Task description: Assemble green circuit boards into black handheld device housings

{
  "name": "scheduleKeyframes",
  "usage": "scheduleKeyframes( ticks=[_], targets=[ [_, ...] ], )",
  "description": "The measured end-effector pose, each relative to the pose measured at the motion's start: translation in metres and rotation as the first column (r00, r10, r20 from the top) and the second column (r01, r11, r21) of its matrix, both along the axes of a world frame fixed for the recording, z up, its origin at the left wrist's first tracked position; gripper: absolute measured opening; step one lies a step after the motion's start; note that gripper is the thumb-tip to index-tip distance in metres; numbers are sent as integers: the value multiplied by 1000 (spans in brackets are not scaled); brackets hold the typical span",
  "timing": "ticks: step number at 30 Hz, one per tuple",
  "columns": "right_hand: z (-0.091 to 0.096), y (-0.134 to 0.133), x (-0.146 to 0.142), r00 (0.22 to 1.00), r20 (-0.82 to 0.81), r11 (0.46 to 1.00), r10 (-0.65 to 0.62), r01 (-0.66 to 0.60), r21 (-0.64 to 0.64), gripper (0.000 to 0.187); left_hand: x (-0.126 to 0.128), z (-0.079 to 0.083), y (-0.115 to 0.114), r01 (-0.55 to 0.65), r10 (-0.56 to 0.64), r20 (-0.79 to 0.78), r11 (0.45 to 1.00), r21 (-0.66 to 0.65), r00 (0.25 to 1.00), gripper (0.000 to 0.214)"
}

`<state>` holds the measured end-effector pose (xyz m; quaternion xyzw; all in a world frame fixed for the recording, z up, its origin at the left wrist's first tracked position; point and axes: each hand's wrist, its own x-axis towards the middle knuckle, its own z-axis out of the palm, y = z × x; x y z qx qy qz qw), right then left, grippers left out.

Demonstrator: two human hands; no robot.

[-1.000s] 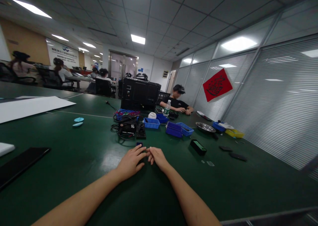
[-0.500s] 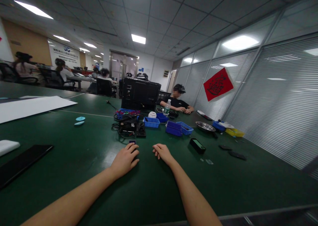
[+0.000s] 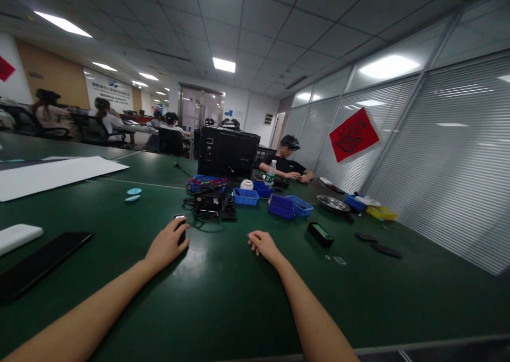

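Covering a black device (image 3: 179, 220) on the bench (image 3: 223, 298), left hand (image 3: 167, 243) seems to steady it; right hand (image 3: 263, 243) rests curled, empty.

Feed is evenly lit but on the dim side. Light comes from the ceiling panels (image 3: 223, 64), and I see them mirrored as bright patches in the glass wall (image 3: 388, 67). The green table (image 3: 239, 309) reads dark, with one pale glare patch between the left hand (image 3: 165, 243) and right hand (image 3: 263, 243). Shadows under both hands are soft, no hard edges. Strong wide-angle bend: the ceiling grid (image 3: 319, 17) and blinds (image 3: 458, 155) splay toward the corners. Centre is sharp. The people (image 3: 45, 110) at the far desks look soft.
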<state>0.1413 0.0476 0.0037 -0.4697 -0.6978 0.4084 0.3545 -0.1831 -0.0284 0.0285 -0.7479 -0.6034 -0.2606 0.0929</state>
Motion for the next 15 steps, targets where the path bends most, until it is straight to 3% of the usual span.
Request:
scheduleKeyframes(
  ticks=[5, 10, 15],
  targets=[
    [0, 1, -1, 1000, 8, 1000, -9, 9, -30, 20, -28, 1, 6, -149, 149, 13, 989, -16, 989, 38],
    [-1, 3, 0, 1000, 22, 1000, -15, 15, -15, 20, -40, 6, 7, -264, 264, -5, 964, -41, 965, 37],
    [3, -1, -1, 999, 33, 1000, -9, 10, -24, 20, -43, 12, 5, -454, 457, 35, 889, -55, 889, 47]
  ],
)
